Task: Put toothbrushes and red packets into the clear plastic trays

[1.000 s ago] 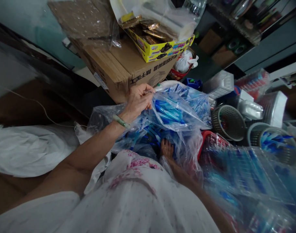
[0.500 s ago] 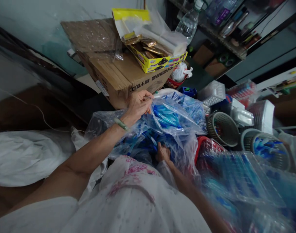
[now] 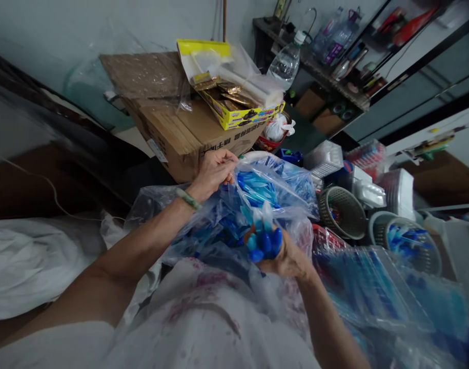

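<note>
- Lying left of the clear plastic bag (image 3: 299,202), a bulky white sack (image 3: 34,261);
- beyond the bag, a cardboard box (image 3: 180,123) bearing a yellow box (image 3: 232,121);
- at the bag's upper edge, the left hand (image 3: 215,171), fingers pinched on the film;
- over the bag's near side, a bunch of blue pieces (image 3: 264,243), clamped in the right hand's (image 3: 286,259) curled fingers;
- right of the bag, a grey basket (image 3: 342,230).

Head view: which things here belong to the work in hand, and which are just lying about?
In use:
- blue pieces, in the right hand
- clear bag, edge pinched by the left hand

Apparently just lying about:
- carton
- yellow box, on the carton
- bottle
</note>
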The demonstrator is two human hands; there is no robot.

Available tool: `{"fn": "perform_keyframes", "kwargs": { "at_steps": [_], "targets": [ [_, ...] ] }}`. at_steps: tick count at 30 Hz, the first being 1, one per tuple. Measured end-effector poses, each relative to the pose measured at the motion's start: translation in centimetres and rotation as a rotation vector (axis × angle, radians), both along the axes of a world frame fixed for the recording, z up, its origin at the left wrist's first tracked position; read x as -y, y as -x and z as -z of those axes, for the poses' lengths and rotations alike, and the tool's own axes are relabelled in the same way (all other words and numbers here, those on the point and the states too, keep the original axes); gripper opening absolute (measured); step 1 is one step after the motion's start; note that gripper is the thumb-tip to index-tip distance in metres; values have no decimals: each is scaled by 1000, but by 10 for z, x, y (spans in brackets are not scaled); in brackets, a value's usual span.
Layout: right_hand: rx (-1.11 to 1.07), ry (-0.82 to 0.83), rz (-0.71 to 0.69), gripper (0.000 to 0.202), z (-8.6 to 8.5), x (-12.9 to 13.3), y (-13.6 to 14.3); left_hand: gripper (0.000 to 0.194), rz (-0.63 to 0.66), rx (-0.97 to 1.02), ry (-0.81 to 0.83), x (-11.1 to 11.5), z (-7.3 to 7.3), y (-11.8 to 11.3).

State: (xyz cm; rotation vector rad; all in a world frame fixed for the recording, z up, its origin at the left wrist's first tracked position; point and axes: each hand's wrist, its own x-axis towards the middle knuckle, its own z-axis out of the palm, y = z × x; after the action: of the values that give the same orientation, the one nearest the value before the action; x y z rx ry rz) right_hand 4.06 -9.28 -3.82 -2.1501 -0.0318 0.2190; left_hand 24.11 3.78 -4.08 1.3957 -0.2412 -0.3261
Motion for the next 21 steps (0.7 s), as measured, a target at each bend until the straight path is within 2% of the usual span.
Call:
{"fn": "perform_keyframes", "kwargs": {
  "at_steps": [3,6,9,11,13,17,21],
  "targets": [
    [3,-84,-69,43,-37,13,-14,9,23,8,-26,0,3,-2],
    [74,160,-41,49,-52,28,-42,7,25,6,-31,1,6,-4],
    [14,427,-77,46,-39,40,-72,9,3,-10,-10,1,6,-2],
    [-47,533,-138,44,-25,49,-89,10,10,2,0,0,4,0],
    [-52,595,-126,42,-16,61,-104,12,31,39,9,-1,3,1],
    [24,617,-67,44,-15,82,-132,17,52,130,5,-1,1,-3],
    [77,864,-58,44,-13,75,-156,18,52,144,1,2,-1,-12]
  ]
}}
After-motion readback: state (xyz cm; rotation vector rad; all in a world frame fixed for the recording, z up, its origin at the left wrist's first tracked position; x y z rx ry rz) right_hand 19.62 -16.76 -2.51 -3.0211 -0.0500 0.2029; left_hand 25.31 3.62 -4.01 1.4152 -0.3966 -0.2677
